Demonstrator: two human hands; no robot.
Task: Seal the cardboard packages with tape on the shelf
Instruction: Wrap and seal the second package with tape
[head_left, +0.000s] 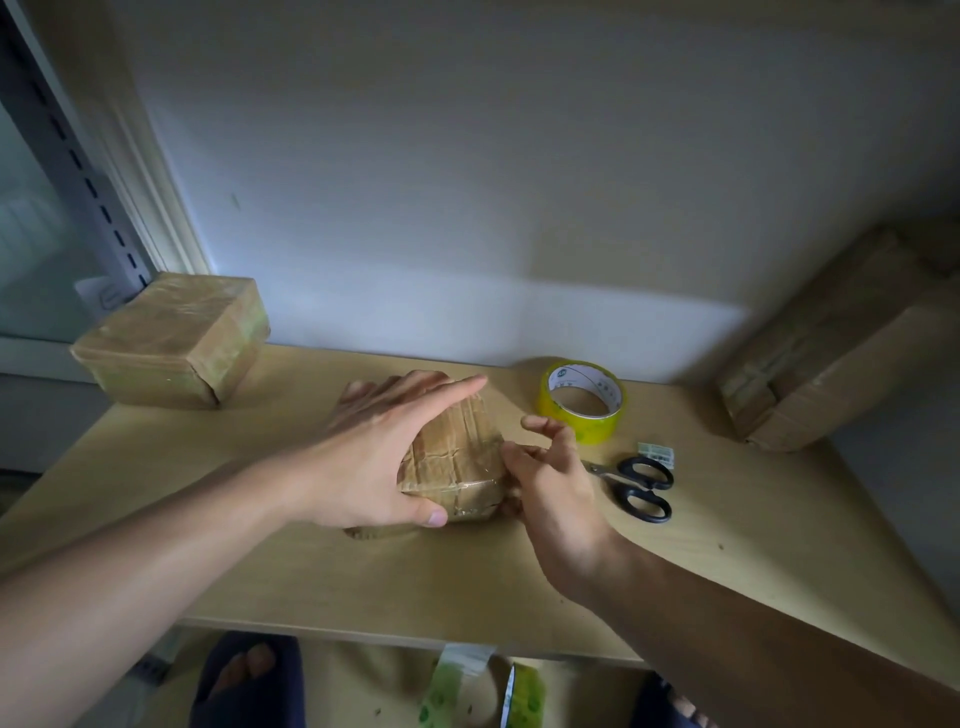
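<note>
Both hands work mid-frame: left hand (374, 457) lies flat, fingers straight, over the box (457, 457); right hand (550, 483) touches its right edge, fingers loosely curled, holding nothing visible. Advise pressing tape firmly along that edge. Scissors (636, 486) and tape roll (582, 400) lie beyond, right.

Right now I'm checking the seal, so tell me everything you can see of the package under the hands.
The small cardboard package is brown and boxy, wrapped in glossy clear tape with creases. It sits on the wooden shelf, a corner toward the camera. The left hand lies over its top, thumb at the near edge; the right hand presses its right side.
</note>
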